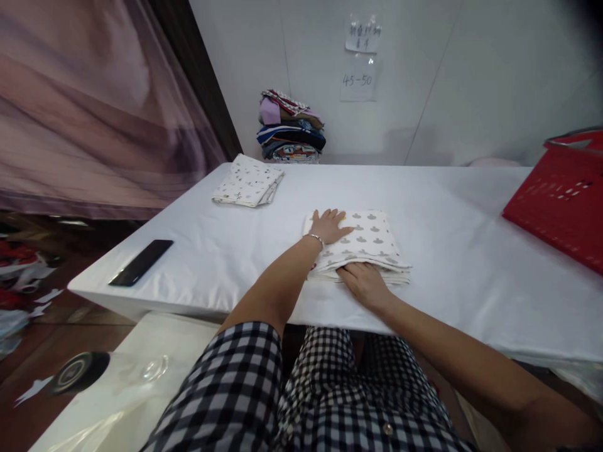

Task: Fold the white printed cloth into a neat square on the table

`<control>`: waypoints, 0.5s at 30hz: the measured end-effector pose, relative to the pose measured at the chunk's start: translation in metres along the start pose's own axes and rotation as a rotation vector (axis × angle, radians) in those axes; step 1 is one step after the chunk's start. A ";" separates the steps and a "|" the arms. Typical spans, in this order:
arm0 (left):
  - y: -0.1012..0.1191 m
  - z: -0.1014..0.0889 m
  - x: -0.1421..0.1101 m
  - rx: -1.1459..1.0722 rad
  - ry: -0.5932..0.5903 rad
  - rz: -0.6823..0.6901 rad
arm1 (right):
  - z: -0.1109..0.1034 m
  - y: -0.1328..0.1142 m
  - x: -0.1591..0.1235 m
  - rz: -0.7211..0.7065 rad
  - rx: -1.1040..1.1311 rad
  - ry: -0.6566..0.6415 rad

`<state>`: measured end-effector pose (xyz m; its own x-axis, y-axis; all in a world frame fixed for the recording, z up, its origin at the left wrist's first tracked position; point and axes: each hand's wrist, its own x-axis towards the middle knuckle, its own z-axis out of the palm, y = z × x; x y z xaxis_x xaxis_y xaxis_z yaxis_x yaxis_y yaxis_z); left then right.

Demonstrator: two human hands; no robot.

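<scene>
A folded white cloth (pixel 372 235) with grey printed shapes lies in front of me near the table's front edge. On its upper left part my left hand (pixel 328 227) rests flat with the fingers spread, a bracelet round the wrist. At the cloth's near edge, my right hand (pixel 365 282) is palm down, its fingers slid between the layers under the raised top flap. The fingertips of that hand are hidden by the flap. Another folded white cloth (pixel 247 181) with small dark prints sits apart at the table's back left.
A black phone (pixel 142 262) lies at the white-covered table's (pixel 198 251) left edge. Against the back wall stands a stack of folded fabrics (pixel 291 129). A red basket (pixel 560 194) is at the right. Below left, a black tape roll (pixel 78 372) rests by a pale surface.
</scene>
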<state>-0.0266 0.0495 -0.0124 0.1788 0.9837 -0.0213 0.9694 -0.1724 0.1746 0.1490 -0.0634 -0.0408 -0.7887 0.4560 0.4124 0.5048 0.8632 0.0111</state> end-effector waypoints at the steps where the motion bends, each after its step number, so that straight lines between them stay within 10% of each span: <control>1: 0.001 0.000 -0.001 0.003 0.005 -0.003 | 0.001 -0.001 0.000 0.002 -0.004 -0.006; 8: 0.009 -0.012 -0.016 -0.039 0.021 -0.015 | -0.007 -0.009 -0.004 0.018 -0.032 -0.029; 15: 0.033 -0.032 -0.084 -0.240 -0.008 0.197 | -0.009 -0.011 -0.016 0.038 -0.059 0.010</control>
<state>-0.0153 -0.0371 0.0271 0.3619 0.9318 0.0284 0.8485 -0.3419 0.4039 0.1593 -0.0819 -0.0397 -0.7652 0.4857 0.4225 0.5542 0.8309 0.0487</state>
